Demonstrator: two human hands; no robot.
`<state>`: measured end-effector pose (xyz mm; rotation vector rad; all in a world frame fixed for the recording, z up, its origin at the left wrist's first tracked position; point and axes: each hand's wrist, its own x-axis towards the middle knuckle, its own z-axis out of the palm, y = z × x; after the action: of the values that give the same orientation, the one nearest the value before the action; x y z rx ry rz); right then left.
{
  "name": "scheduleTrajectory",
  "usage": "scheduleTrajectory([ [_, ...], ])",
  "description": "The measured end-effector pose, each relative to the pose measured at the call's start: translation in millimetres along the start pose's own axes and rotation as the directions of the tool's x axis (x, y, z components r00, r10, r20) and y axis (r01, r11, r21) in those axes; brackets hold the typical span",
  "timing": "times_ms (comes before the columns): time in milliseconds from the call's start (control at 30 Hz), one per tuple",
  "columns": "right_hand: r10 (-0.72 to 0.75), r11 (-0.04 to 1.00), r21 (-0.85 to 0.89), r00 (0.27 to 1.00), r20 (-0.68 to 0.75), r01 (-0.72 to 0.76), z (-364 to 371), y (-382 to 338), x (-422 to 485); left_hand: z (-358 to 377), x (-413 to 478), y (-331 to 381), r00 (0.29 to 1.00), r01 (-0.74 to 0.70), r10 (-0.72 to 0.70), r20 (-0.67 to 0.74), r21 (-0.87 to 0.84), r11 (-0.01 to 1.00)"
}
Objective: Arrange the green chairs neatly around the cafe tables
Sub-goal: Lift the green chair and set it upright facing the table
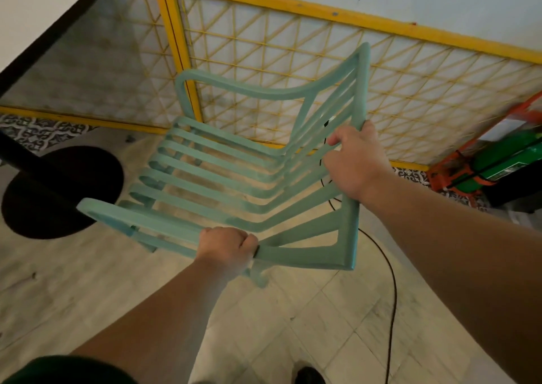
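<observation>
A pale green slatted chair with armrests fills the middle of the view, its seat facing left toward a cafe table. My left hand is closed around the near armrest. My right hand grips the top edge of the backrest. The chair looks tilted and blurred. The cafe table has a grey top with a black rim at the upper left, and its round black base rests on the floor just left of the chair.
A yellow-framed lattice partition stands right behind the chair. A black cable runs across the tiled floor at the right. A green and orange object sits by the partition at the far right. My shoe shows at the bottom.
</observation>
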<state>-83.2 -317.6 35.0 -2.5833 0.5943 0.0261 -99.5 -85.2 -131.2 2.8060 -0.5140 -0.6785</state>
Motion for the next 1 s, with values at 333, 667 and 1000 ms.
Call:
scheduleTrajectory([
  [333,-0.117,0.929,-0.313,0.959,0.258,0.197,-12.7,-23.8,-83.2,4.5,6.5,-2.0,1.0,-0.008,0.008,0.003,0.005,1.0],
  [667,-0.075,0.819,-0.521,0.945,0.32,0.241,14.3,-16.8,-90.8,6.7,8.3,-4.7,1.0,-0.001,0.001,-0.012,-0.011,1.0],
  [1000,-0.196,0.811,-0.47,0.918,0.344,0.349,5.8,-17.1,-87.9,1.0,-1.9,12.7,0.996,0.094,-0.094,0.006,-0.036,0.995],
])
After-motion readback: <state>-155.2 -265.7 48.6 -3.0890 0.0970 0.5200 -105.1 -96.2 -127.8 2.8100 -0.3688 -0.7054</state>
